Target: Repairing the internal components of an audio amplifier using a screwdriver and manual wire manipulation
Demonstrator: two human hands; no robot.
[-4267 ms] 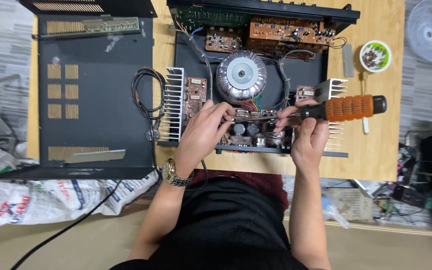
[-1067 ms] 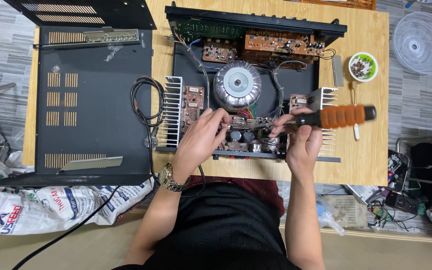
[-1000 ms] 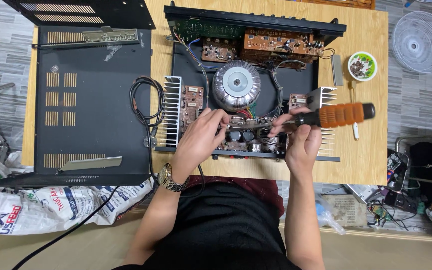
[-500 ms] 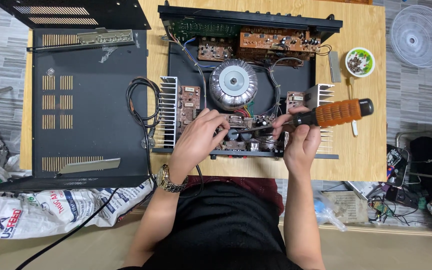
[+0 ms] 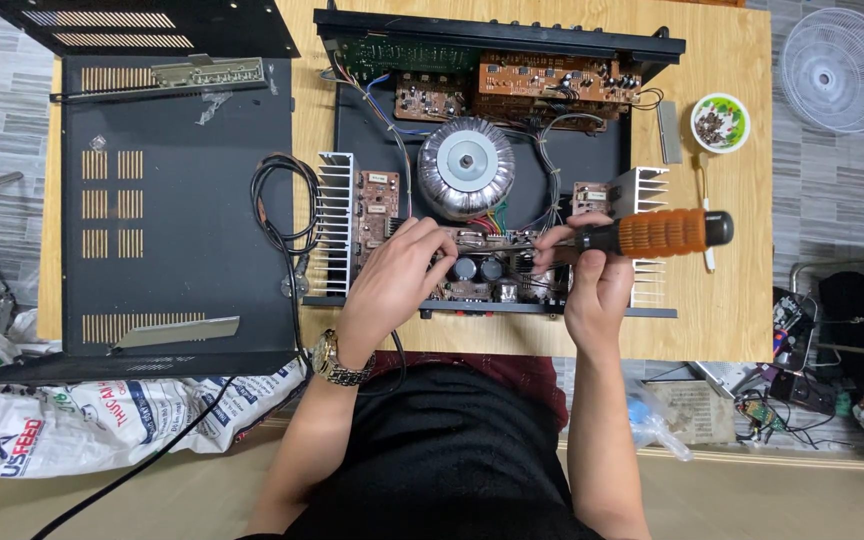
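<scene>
Screwdriver with a ribbed orange handle and black end cap (image 5: 660, 232) lies level across the right hand (image 5: 592, 285), handle pointing right, black shank reaching left into an open black metal amplifier chassis (image 5: 497, 170) that sits on a pale wooden bench (image 5: 722, 320). The right hand's grip is closed around the black collar where handle meets shank, fingers curled over the top. The tip is hidden among parts on a brown circuit board (image 5: 487, 270) at the chassis's near edge, so I cannot tell what it touches.

The left hand (image 5: 392, 285), a gold wristwatch (image 5: 330, 360) on its wrist, rests on the same board with fingers bent down among dark cylindrical capacitors; I cannot tell whether it pinches anything.

A silver ring-shaped transformer (image 5: 466, 180) sits just behind the board, and finned aluminium heat sinks stand at either side. The removed black vented cover (image 5: 167, 200) lies to the left, with a coiled black cable (image 5: 282, 215) between cover and chassis. A small green-rimmed bowl of screws (image 5: 720, 122) stands to the right.

The screwdriver looks rigid and fairly light, and the ribbed handle is likely the surest place to hold. The board seems delicate: thin wires and soldered parts could bend or break under a slipped tip.
</scene>
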